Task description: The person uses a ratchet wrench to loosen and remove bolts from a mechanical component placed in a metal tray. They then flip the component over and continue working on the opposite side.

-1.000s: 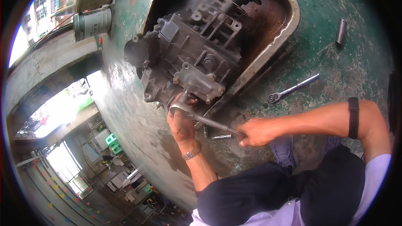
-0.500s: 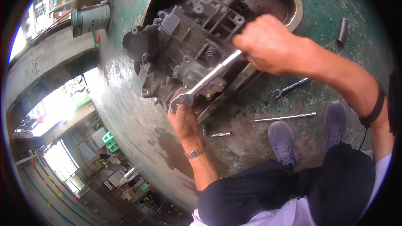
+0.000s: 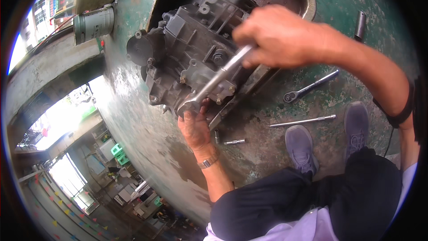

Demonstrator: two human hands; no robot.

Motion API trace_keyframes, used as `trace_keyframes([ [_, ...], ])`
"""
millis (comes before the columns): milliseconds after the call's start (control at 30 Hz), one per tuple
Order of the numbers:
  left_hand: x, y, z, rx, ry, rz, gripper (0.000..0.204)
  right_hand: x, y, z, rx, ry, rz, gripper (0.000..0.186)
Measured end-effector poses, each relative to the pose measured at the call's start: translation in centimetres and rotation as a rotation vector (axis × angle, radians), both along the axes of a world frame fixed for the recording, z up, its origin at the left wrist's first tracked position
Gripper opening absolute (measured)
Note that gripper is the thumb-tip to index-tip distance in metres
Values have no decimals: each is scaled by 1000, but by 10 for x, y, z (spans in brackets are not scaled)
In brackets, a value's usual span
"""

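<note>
A dark metal gearbox point(image 3: 191, 40) lies in a shallow tray point(image 3: 310, 0) on the floor. Across its near side slants a long chrome ratchet wrench point(image 3: 223, 72). My left hand point(image 3: 194, 130) is closed about the wrench's head, thumb on top, at the gearbox's lower left corner. Whatever the head is fitted to is hidden. My right hand point(image 3: 274, 38), slightly blurred, grips the far end of the handle above the gearbox's right side.
On the floor to the right lie a smaller ratchet point(image 3: 310, 87), a long extension bar point(image 3: 303, 121) and a deep socket point(image 3: 360, 26). Two short socket pieces, one a chrome extension point(image 3: 234, 142), lie near my left wrist. My shoes point(image 3: 301, 149) are close by. Buckets point(image 3: 94, 24) stand far left.
My right hand has swung the wrench handle up and to the left. My left hand stays round the wrench's head. The whole view has shifted slightly.
</note>
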State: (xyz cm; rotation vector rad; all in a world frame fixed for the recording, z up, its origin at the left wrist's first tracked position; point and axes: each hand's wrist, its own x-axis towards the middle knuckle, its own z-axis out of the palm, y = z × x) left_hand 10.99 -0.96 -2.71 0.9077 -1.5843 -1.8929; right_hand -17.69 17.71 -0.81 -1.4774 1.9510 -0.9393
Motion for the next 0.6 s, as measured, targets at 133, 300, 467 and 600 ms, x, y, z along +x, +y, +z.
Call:
trace_keyframes([
  [133, -3, -2, 2, 101, 79, -90, 54, -9, -30, 7, -160, 213, -36, 16],
  [300, -2, -4, 11, -11, -68, -119, 57, 64, 14, -31, 343, -121, 147, 26],
  [467, -6, -12, 24, 16, -132, -196, 58, 137, 10, -32, 384, -716, 449, 47],
  [600, -6, -4, 22, -6, -173, -156, 60, 135, -18, -43, 207, -771, 20, 44],
])
